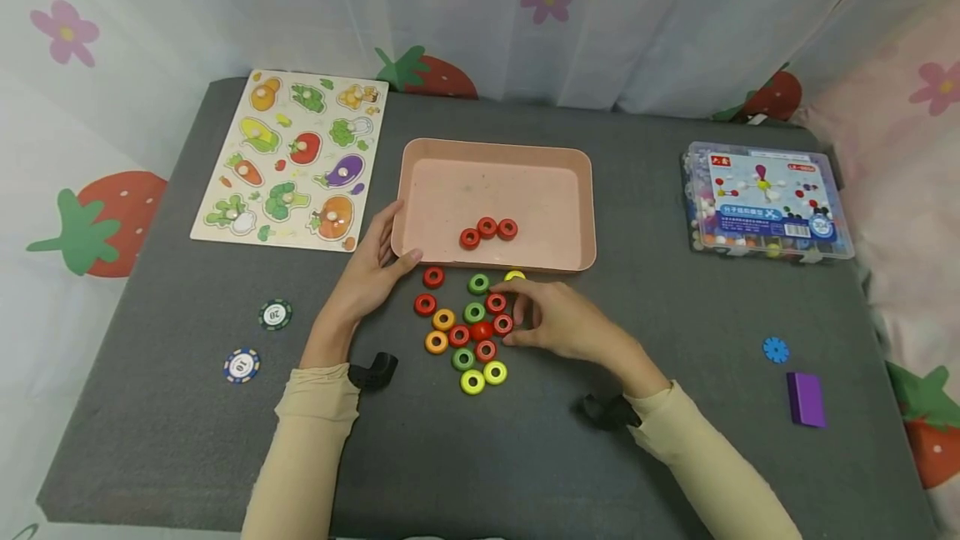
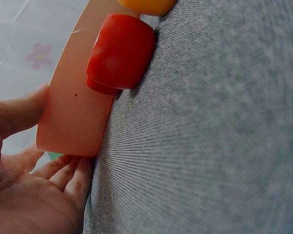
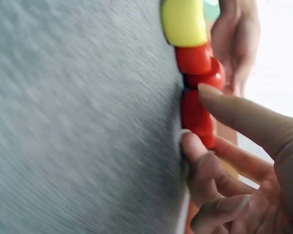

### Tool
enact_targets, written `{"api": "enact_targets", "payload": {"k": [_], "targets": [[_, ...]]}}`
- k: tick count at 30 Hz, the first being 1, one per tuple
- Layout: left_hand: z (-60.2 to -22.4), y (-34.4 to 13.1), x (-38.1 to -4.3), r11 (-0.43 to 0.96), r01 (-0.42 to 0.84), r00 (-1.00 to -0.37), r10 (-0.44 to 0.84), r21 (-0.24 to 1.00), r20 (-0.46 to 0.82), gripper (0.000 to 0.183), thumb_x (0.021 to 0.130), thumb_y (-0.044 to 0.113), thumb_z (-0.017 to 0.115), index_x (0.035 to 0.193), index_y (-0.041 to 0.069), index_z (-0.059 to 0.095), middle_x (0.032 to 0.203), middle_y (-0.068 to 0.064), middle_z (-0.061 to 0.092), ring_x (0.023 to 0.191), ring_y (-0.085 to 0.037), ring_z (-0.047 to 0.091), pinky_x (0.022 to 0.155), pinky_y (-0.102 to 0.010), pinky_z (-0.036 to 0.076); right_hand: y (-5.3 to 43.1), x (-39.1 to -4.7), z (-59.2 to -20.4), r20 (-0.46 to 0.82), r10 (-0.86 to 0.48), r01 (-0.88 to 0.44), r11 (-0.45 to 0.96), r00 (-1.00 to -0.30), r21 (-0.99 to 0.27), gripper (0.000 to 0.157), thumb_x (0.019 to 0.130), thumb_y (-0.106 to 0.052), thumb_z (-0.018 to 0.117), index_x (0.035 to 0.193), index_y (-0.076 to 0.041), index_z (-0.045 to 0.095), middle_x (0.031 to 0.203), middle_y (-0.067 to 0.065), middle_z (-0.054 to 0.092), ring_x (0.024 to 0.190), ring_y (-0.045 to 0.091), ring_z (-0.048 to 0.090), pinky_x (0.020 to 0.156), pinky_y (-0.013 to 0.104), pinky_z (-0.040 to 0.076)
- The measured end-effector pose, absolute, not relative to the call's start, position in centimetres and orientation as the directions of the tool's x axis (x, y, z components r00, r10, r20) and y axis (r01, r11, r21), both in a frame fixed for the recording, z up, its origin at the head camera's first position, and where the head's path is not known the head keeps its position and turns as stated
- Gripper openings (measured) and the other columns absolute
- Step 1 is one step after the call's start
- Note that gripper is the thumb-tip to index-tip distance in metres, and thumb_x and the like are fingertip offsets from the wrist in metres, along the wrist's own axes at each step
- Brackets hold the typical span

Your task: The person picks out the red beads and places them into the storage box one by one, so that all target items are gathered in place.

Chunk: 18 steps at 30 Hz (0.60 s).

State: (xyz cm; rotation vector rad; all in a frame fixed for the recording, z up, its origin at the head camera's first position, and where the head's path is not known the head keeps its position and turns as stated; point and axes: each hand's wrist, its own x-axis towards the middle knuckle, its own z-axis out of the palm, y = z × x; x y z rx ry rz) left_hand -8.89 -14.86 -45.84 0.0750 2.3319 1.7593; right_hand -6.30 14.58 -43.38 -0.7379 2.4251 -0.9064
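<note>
A pink tray holds 3 red rings near its front wall. My left hand grips the tray's front left corner, its thumb on the rim and its fingers around the outer side. In front of the tray lies a loose cluster of small rings: red, green, orange and yellow. My right hand reaches in from the right, thumb and fingertips about two red rings at the cluster's edge. In the right wrist view, red shows between thumb and fingers.
A vegetable puzzle board lies at the back left, close to the tray. Two poker chips are on the left. At the right are a clear box of molecular model parts, a blue disc and a purple block.
</note>
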Motion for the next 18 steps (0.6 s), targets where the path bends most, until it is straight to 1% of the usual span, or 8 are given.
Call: {"api": "enact_targets", "payload": {"k": [3,10,14,18], "targets": [[-45.8,-14.8,-8.9,0.278,-0.089,-0.974,0.175,0.957,-0.142,0.077,0.099,0.017,0.063,0.161,0.018,0.017,0.166,-0.008,0.021,0.153,-0.022,0.021,0.125,-0.043,0.018,14.4,-6.1,-43.9,-0.202,-0.621,-0.337,0.636,-0.757,-0.694,0.059,0.082,-0.026,0.085,0.135,-0.020,0.059,0.083,-0.004,0.062,0.062,0.007,0.053,0.057,0.025,0.046],[-45.6,-14.8,-8.8,0.265,-0.086,-0.974,0.181,0.960,-0.137,0.078,0.099,0.017,0.063,0.161,0.019,0.015,0.167,-0.008,0.019,0.153,-0.023,0.019,0.125,-0.043,0.017,14.1,-5.9,-44.6,-0.175,-0.602,-0.324,0.625,-0.779,-0.710,0.054,0.079,-0.029,0.087,0.126,-0.021,0.060,0.077,-0.007,0.060,0.064,0.008,0.053,0.057,0.026,0.043],[-45.7,-14.8,-8.9,0.269,-0.084,-0.974,0.180,0.959,-0.136,0.078,0.099,0.017,0.063,0.161,0.018,0.016,0.166,-0.008,0.020,0.153,-0.023,0.020,0.125,-0.043,0.018,14.1,-5.9,-44.5,-0.164,-0.592,-0.318,0.621,-0.789,-0.716,0.052,0.078,-0.030,0.088,0.120,-0.022,0.059,0.074,-0.005,0.061,0.062,0.008,0.053,0.055,0.026,0.042],[-45.9,-14.8,-8.9,0.271,-0.092,-0.974,0.175,0.958,-0.143,0.077,0.099,0.017,0.063,0.161,0.019,0.017,0.166,-0.008,0.021,0.153,-0.022,0.021,0.125,-0.043,0.018,14.2,-6.0,-44.4,-0.152,-0.585,-0.323,0.624,-0.797,-0.711,0.050,0.079,-0.034,0.087,0.119,-0.023,0.058,0.075,-0.006,0.061,0.059,0.009,0.053,0.054,0.026,0.043]]}}
